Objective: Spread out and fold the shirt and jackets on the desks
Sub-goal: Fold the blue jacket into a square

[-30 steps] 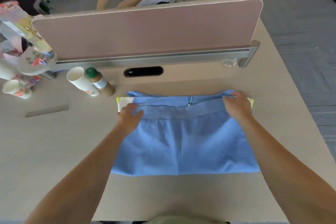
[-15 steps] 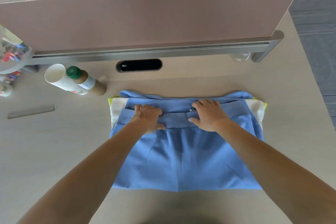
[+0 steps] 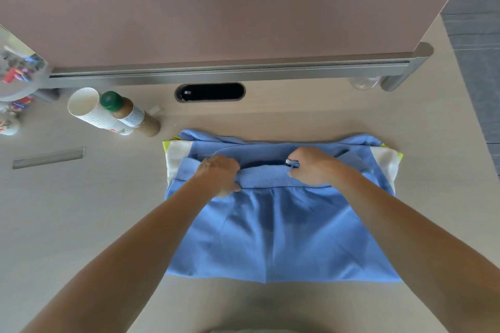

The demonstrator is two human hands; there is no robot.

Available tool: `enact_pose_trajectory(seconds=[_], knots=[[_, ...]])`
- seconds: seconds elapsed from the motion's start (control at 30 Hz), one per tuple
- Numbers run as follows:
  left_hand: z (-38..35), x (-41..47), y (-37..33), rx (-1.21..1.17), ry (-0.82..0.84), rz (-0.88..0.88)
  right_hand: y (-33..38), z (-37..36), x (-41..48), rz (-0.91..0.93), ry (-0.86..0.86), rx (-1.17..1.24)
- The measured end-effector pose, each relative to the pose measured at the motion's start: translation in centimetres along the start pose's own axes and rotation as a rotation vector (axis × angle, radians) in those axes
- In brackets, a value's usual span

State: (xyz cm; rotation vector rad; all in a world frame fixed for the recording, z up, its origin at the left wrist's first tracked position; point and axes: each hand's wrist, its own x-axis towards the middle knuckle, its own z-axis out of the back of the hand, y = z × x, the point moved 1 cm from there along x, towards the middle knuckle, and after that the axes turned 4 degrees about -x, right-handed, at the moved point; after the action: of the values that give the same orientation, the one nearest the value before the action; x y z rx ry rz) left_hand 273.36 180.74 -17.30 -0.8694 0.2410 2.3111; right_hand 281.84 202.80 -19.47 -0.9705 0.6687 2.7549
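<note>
A light blue jacket (image 3: 281,235) with white and yellow-green sleeve trim lies folded flat on the beige desk (image 3: 81,224), its ribbed hem band running across the upper part. My left hand (image 3: 220,173) grips the left part of that ribbed band with curled fingers. My right hand (image 3: 311,166) grips the band further right, beside a small zipper pull. Between my hands the band is lifted a little, and a dark gap shows under it.
A paper cup (image 3: 92,113) and a green-capped bottle (image 3: 130,113) lie left of the jacket. A grey ruler (image 3: 48,158) sits further left. A pink divider panel (image 3: 230,13) on a metal rail blocks the far side, with a cable slot (image 3: 209,92) below it.
My hands went from the jacket's outer far corners to the middle of the ribbed band, then curled round it and raised it slightly. The camera view came closer.
</note>
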Motion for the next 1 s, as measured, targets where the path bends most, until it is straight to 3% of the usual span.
enact_pose_trajectory(seconds=[0.13, 0.3, 0.47, 0.6, 0.73, 0.87, 0.93, 1.0], knots=[[1.0, -1.0, 0.9, -0.047, -0.059, -0.094, -0.2, 1.7, -1.3, 0.080, 0.047, 0.071], [2.4, -1.1, 1.4, -0.061, -0.231, -0.043, -0.8, 4.0, -1.5, 0.099, 0.065, 0.095], [2.3, 0.7, 3.3, 0.063, -0.005, 0.152, -3.7, 4.1, -0.8, -0.078, -0.028, -0.243], [0.8, 0.9, 7.2, 0.100, 0.006, 0.230, -8.3, 3.4, -3.1, -0.123, -0.086, -0.154], [-1.1, 0.5, 8.3, 0.067, -0.180, 0.183, -10.6, 0.9, -4.7, -0.067, -0.285, -0.109], [-2.1, 0.5, 9.9, -0.094, -0.558, -0.149, -10.9, 0.7, -4.9, 0.078, -0.333, -0.089], [-1.9, 0.6, 10.6, -0.197, -0.507, -0.238, -10.4, 1.4, -5.2, 0.086, -0.280, -0.099], [-1.7, 0.5, 11.0, -0.214, -0.462, -0.217, -9.7, 1.8, -5.7, 0.015, -0.237, -0.111]])
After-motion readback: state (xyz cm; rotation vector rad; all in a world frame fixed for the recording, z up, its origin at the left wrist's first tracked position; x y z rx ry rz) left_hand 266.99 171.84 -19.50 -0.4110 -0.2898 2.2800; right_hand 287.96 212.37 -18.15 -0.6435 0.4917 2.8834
